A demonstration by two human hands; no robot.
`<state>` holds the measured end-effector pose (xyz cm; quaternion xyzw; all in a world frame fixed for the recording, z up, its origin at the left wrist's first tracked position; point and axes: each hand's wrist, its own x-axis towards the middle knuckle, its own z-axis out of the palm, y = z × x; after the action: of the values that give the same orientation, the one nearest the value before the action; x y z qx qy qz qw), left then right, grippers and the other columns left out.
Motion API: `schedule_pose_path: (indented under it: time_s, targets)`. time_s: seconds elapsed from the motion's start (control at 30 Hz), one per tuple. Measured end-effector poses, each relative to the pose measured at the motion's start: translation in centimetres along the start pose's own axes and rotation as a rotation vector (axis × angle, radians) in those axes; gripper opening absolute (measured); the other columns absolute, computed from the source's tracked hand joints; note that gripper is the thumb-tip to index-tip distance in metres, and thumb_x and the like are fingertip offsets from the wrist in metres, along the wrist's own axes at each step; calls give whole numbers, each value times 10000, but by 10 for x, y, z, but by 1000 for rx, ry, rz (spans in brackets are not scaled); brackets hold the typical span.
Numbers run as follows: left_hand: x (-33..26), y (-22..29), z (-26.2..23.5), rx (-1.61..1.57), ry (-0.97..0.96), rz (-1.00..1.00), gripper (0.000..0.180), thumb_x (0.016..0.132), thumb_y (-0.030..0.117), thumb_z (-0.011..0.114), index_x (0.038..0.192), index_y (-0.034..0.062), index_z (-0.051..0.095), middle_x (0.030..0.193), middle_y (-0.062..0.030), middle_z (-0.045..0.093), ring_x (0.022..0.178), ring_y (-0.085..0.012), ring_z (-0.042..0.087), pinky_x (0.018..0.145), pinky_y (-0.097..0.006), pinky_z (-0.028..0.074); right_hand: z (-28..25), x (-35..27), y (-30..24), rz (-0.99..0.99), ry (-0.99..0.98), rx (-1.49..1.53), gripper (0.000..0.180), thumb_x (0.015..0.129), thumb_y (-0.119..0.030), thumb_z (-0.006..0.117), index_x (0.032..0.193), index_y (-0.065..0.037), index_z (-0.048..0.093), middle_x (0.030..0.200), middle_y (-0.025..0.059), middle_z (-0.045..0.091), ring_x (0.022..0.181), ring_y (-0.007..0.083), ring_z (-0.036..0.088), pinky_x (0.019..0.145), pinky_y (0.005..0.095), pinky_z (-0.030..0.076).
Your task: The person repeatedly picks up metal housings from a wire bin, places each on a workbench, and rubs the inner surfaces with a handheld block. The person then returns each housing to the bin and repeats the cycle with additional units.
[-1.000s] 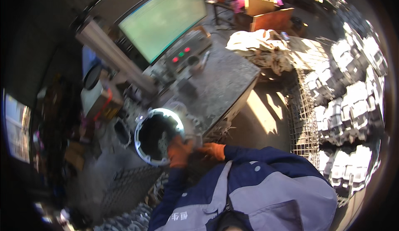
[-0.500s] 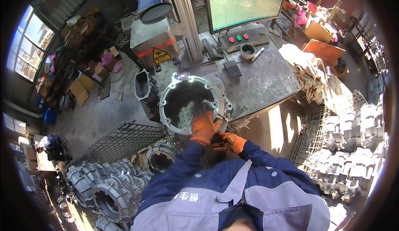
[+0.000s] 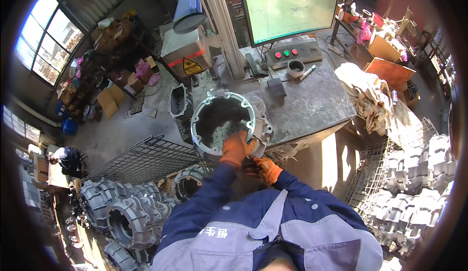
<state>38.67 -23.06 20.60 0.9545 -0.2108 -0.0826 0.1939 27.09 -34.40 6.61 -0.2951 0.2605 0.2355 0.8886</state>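
Moved since the earlier frames: chiefly the viewpoint, swung round and sharpened since the first; both hands keep to the same side of the housing (image 3: 222, 113).

Item, housing: grey casting with a ring rim and bolt lugs, open side up, at the bench's near left corner.

Item, left hand (image 3: 236, 150): orange-gloved, laid over the near rim; fingertips out of my sight, so I cannot tell if it grips.

Item, right hand (image 3: 267, 170): gloved alike, low beside the housing's near wall, fingers bent narrow; I cannot tell what, if anything, it holds.

Handling note, my judgement: keep pressure even, since both hands bear on one side and the ring could tip or turn; keep glove fabric off the lugs.

Item, bench (image 3: 324, 103): grey, scuffed top. On it, black block (image 3: 277, 88), cup (image 3: 295, 69), pen (image 3: 307, 72), button box (image 3: 295, 54), monitor (image 3: 292, 12), upright post (image 3: 222, 27).

Item, room: window (image 3: 51, 34) far left; rumpled cloth (image 3: 363, 88) right; castings (image 3: 131, 222) lower left, more castings (image 3: 414, 168) right, sunlit.
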Motion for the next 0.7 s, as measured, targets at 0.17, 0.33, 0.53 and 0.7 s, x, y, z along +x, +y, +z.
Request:
schedule_pose_path:
  time_s: [0.17, 0.33, 0.53, 0.7]
  targets:
    - [-5, 12, -19, 13, 10, -27, 509, 780, 505, 691, 958, 29, 683, 950, -249, 687, 904, -448, 656, 766, -485, 510, 13, -2, 4, -70, -52, 195, 278, 978, -215, 597, 1135, 6, 538, 1115, 211, 648, 985, 383, 683, 849, 533, 585]
    - [-15, 77, -44, 120, 61, 158, 449, 776, 469, 686, 859, 28, 674, 829, -260, 667, 808, -467, 640, 684, -516, 488, 3, -58, -16, -665, -295, -180, 426, 946, -306, 666, 1190, 27, 562, 1079, 198, 671, 933, 356, 698, 810, 490, 591]
    - [-42, 207, -34, 51, 130, 498, 349, 761, 351, 752, 761, 22, 636, 714, -219, 640, 673, -426, 622, 600, -505, 457, -45, -175, -40, -730, -74, -133, 606, 885, -453, 726, 1218, 29, 569, 1010, 188, 691, 907, 322, 705, 782, 441, 593]
    - [-70, 350, -4, -106, 86, 876, 300, 761, 244, 774, 700, 16, 588, 689, -199, 614, 636, -387, 610, 563, -465, 437, -95, -301, -49, -845, 176, 195, 570, 922, -433, 687, 1237, 22, 549, 1019, 199, 685, 894, 316, 712, 752, 428, 603]
